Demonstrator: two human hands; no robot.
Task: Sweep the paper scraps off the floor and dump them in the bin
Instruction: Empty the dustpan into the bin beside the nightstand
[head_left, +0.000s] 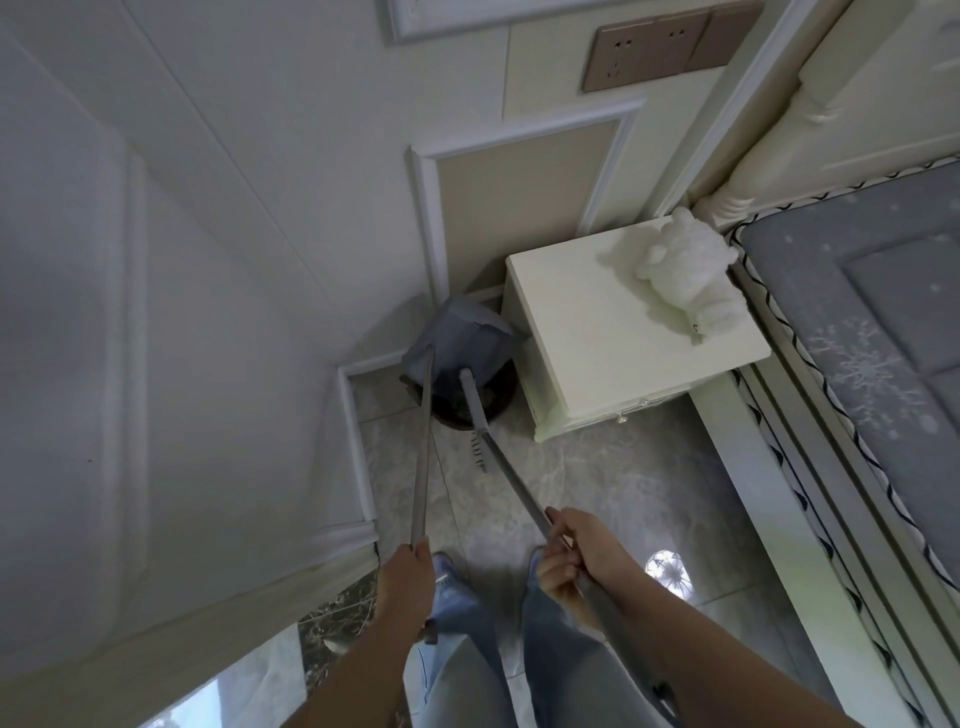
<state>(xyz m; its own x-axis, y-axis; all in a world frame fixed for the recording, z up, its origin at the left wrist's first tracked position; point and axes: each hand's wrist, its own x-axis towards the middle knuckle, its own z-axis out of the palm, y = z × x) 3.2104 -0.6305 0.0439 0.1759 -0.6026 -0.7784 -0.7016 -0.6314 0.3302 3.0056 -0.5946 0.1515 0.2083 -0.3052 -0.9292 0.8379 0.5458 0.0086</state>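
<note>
**A:** Start close in. What are the hands doing?

**B:** The left hand (408, 587) is wrapped around the top of the dustpan handle (422, 457), fingers curled tight on it. The right hand (571, 558) is clamped round the broom handle (511, 480), thumb side up the shaft. Both grips look firm.

**A:** And further out?

**B:** The two shafts run forward over the marble floor (571, 467) and meet at the bin (467, 400) in the corner, just beside the white nightstand (623, 343). The dustpan (457, 338) is tipped over the bin's mouth, and the broom's end (466, 375) sits inside it.

**A:** Where are the paper scraps?

**B:** I cannot see any on the floor, and the pan's inside faces away, so I judge they are in the pan or already dropping into the bin.

**A:** So how to do the dump well?

**B:** Keep the pan's lip inside the rim, tilt it steeply with the left wrist, and draw the broom down the pan in short strokes so clinging scraps fall inside. The bin is close to the wall (234, 286), so avoid wide swings that flick paper out.
</note>
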